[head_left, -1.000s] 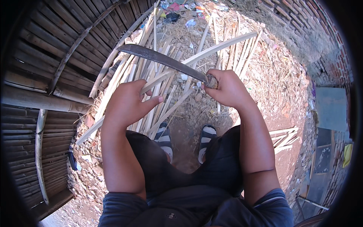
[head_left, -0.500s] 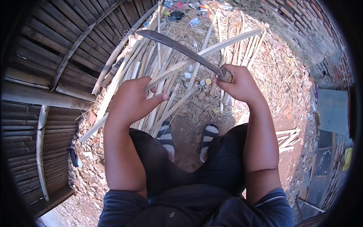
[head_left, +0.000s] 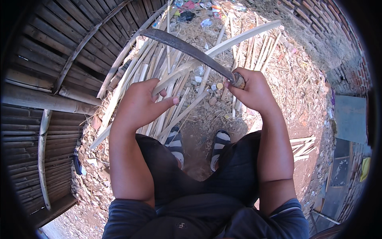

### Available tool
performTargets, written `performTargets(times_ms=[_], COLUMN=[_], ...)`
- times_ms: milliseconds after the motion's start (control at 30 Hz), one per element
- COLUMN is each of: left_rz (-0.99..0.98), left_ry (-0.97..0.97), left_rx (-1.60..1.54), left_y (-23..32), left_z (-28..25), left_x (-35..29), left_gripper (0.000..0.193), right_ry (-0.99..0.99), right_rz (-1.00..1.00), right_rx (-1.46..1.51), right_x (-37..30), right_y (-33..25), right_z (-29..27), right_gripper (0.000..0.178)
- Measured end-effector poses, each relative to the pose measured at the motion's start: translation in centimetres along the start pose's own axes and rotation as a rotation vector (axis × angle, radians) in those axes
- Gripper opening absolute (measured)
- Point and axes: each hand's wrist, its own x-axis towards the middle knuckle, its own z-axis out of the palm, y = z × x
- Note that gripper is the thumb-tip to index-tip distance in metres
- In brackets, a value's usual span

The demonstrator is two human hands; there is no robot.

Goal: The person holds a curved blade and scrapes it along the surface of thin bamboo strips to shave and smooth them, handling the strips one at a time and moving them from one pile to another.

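A long, pale bamboo strip [head_left: 246, 36] runs slantwise in front of me, from low on the left to its far end at the upper right. My left hand [head_left: 138, 104] is closed around it, thumb stretched out to the right. The handle of a machete [head_left: 181, 46] sits in the closed grip of my right hand [head_left: 254, 91]. Its dark, curved blade points to the far left and crosses over the strip, hiding a short piece of it. Whether the blade touches the strip I cannot tell.
Many split bamboo strips [head_left: 147, 71] lie along the left, with more strips [head_left: 254, 53] beyond my right hand. A small pile of short sticks [head_left: 304, 146] lies at the right. A bamboo slat wall [head_left: 47, 79] borders the left, a brick wall [head_left: 322, 24] the far right.
The bamboo strip has shifted a little to the upper right, both its ends moving that way. The machete's tip has risen slightly to the far left. Both hands have stayed nearly in place.
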Motion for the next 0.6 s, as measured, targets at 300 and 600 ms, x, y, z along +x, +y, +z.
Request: performTargets(times_ms=[300, 600], left_rz=[0.01, 0.02], left_ry=[0.015, 0.013], left_rx=[-0.003, 0.038], left_y=[0.3, 0.0], left_z=[-0.2, -0.2], left_x=[-0.2, 0.0], left_gripper=[0.044, 0.044], right_ry=[0.045, 0.019], right_rz=[0.009, -0.067], right_rx=[0.033, -0.077], right_x=[0.1, -0.1], right_y=[0.8, -0.2], right_z=[-0.5, -0.2], right_gripper=[0.033, 0.029])
